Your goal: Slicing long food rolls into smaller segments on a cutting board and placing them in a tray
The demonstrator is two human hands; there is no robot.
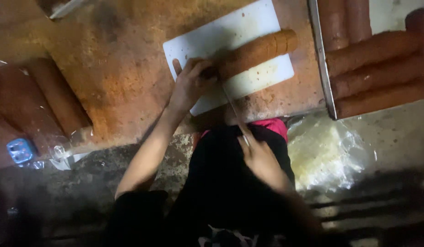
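Note:
A long reddish-brown sausage log [257, 50] lies across a white cutting board [248, 23], its far end cut into slices. My left hand [191, 82] presses on the near end of the log. My right hand [260, 158] grips the handle of a knife [232, 103], whose thin blade reaches up to the log beside my left fingers. The cut end of the log is hidden under my left hand.
A metal tray [322, 64] at the right holds several whole sausage logs [376, 68]. More wrapped logs [47, 98] lie at the left on the orange-brown worktop [116, 59]. Crumpled clear plastic [326, 151] sits at the lower right, a small blue object [20, 150] at the far left.

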